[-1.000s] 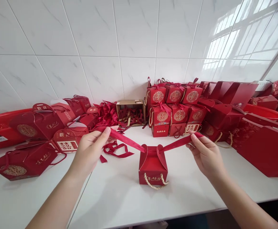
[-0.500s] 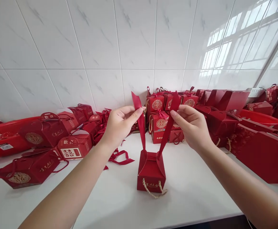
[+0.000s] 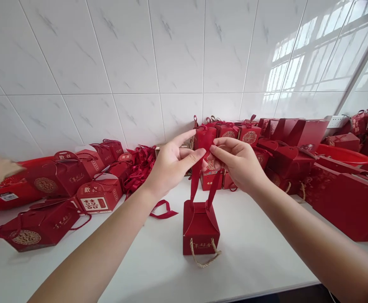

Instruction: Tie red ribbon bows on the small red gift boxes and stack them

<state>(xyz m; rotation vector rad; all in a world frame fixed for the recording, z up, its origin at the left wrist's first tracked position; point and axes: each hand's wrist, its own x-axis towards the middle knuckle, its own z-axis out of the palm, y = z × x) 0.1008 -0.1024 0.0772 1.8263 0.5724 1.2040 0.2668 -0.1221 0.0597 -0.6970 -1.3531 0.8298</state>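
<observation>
A small red gift box [image 3: 201,229] stands upright on the white table, a gold rope handle [image 3: 199,264] hanging on its near side. From its folded top rises a red ribbon [image 3: 195,183] in two strands. Above the box, my left hand [image 3: 176,162] pinches the ribbon between thumb and fingers, its index finger stretched out. Close against it, my right hand [image 3: 236,162] pinches the ribbon too, thumb to fingertips. The two strands come together between my hands; how they cross there is partly hidden by the fingers.
Red boxes [image 3: 97,198] and a ribbon pile [image 3: 142,166] lie to the left. Stacked boxes [image 3: 249,135] stand by the tiled wall. Large red boxes [image 3: 348,200] and a red basin [image 3: 345,155] are at right. Another person's blurred hand [image 3: 4,168] is over the left basin.
My hands have come together above the box, bringing the two separate ribbon ends to one place. Another person's hand has entered at the left edge.
</observation>
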